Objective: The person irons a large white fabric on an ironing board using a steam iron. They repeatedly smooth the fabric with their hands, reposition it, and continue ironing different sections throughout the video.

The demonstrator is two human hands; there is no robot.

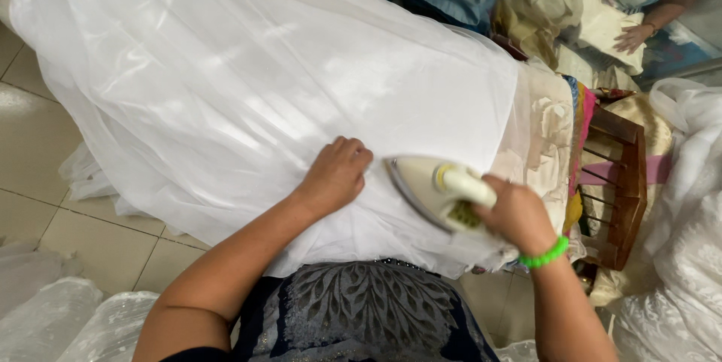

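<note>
White fabric (248,84) lies open leftward; wooden rack (620,189) crowds the right.

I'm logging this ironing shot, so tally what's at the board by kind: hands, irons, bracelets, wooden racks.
Hands: 3, left hand pressing the white sheer fabric, right hand closed on the iron's handle, another person's hand
Irons: 1, cream iron
Bracelets: 1, green bracelet
Wooden racks: 1, wooden rack
Total: 6
</note>
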